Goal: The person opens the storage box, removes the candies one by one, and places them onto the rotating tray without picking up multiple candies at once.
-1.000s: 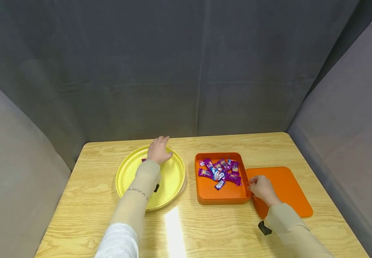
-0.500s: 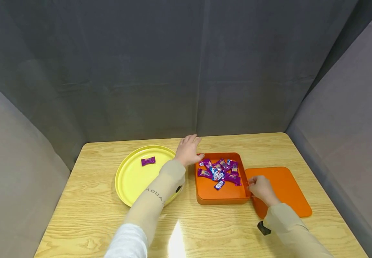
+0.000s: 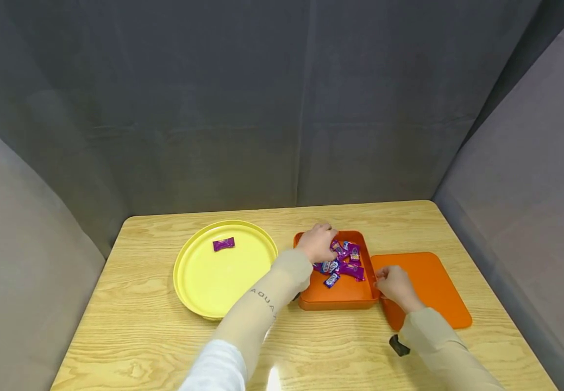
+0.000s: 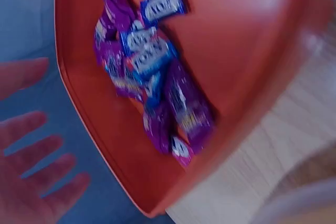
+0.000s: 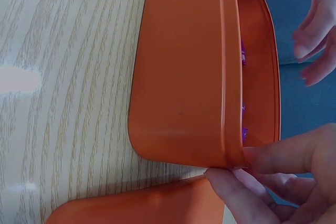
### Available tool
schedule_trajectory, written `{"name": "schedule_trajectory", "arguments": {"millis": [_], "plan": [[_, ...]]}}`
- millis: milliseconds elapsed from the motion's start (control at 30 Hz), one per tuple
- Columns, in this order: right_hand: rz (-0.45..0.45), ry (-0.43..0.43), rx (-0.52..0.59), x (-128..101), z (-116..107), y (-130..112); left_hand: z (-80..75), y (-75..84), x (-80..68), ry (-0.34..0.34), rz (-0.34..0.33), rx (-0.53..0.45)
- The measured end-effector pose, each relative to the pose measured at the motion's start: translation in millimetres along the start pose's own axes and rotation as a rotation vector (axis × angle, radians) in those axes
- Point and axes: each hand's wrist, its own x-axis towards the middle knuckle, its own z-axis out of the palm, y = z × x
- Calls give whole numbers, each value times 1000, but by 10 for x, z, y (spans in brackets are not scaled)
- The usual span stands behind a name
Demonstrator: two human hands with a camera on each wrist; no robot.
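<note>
An orange square box [image 3: 336, 300] holds several small wrapped candies [image 4: 181, 103], purple ones and blue ones. My left hand [image 3: 318, 243] hovers over the box's far left part, hiding some of the candies in the head view. Its fingers are spread and hold nothing, as the left wrist view also shows. At the box's right side, my right hand [image 3: 398, 287] pinches the rim between thumb and fingers [image 5: 236, 195]. One purple candy [image 3: 224, 244] lies on a round yellow tray [image 3: 228, 288] to the left.
An orange square lid [image 3: 436, 288] lies flat right of the box, partly under my right hand. All stand on a light wooden table [image 3: 130, 326]. A dark curtain [image 3: 213, 108] rises behind the far edge, with grey panels [image 3: 531, 136] at the sides.
My left hand has moved right, from above the yellow tray to over the orange box, uncovering the purple candy on the tray. My right hand stays at the box's rim.
</note>
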Motion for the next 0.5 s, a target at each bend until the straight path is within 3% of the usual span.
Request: {"name": "schedule_trajectory", "arguments": {"millis": [167,333,400,500], "plan": [[-15,0,-3,-7,6,11,69,124,31,-141,-45,-139],[-19,5,-15,0,6,17,90,215,-15,-252,-170,-280],[-20,4,-16,0,5,12,113,236,-29,-279,-215,-303],[-17,1,-12,-7,0,1,158,256,-26,-296,-224,-284]]}}
